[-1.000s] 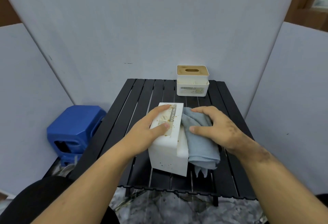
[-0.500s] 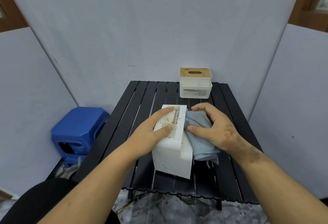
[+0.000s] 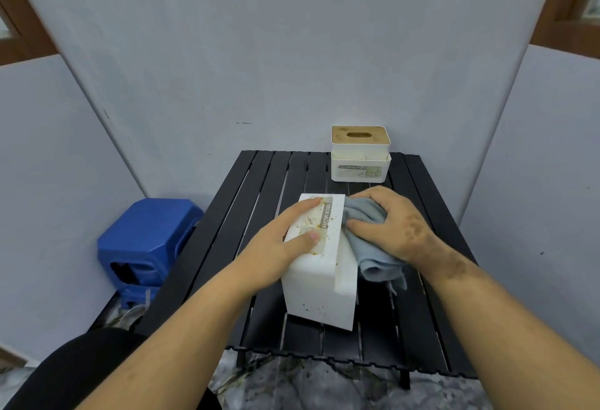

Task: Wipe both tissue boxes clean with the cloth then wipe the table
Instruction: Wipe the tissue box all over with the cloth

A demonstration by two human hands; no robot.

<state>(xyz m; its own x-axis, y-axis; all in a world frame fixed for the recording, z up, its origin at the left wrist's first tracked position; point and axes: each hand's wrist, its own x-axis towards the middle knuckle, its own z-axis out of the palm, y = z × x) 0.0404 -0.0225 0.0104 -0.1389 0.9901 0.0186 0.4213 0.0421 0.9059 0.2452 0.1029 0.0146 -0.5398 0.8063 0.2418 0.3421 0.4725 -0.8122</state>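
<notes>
On the bench: a black slatted top (image 3: 259, 189), long narrow bars with thin gaps between them, matte finish.
Near box: a white tissue box (image 3: 319, 283) with flat plain sides and square corners, standing mid-bench; brown specks dot its front face and its top edge.
Near box label: a tan strip along the top reads "TISSUE HOLDER" in capitals; a small round logo beside it is too small to read.
Cloth: a soft grey-blue cloth (image 3: 373, 247), bunched and creased, pressed against the near box's right side, its loose end hanging toward the slats.
Left hand: left hand (image 3: 279, 247) lies flat on top of the near box, fingers (image 3: 305, 208) stretched over the label, thumb along the lid, steadying it rather than gripping.
Right hand: right hand (image 3: 393, 224), smudged with dark marks, fingers curled round the cloth and closed on it.
Far box: a second white tissue box (image 3: 360, 163) at the back right of the bench, rounded corners, wooden lid with an oval slot; its front label is only partly readable.
Beside the bench: a blue plastic stool (image 3: 146, 241) on the left, glossy and angular.
</notes>
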